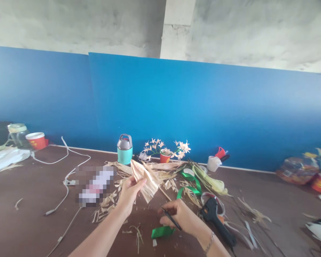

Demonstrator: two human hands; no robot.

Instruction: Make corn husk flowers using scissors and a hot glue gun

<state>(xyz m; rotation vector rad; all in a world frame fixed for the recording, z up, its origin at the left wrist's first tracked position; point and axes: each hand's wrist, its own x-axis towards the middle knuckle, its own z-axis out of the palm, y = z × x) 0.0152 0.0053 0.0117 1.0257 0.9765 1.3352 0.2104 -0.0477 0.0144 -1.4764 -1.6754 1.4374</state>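
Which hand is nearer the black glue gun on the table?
Right. The right hand, pinching a thin black tool, sits just left of the glue gun; the left hand is farther left, holding a dried husk.

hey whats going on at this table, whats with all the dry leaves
A person is at a brown table, handling dried plant material. Their left hand holds up a pale dried husk, and their right hand grips a thin black tool low over the tabletop; what kind is unclear. A green ribbon strip lies by the right hand, a black glue gun sits beside it, and husk scraps are strewn around.
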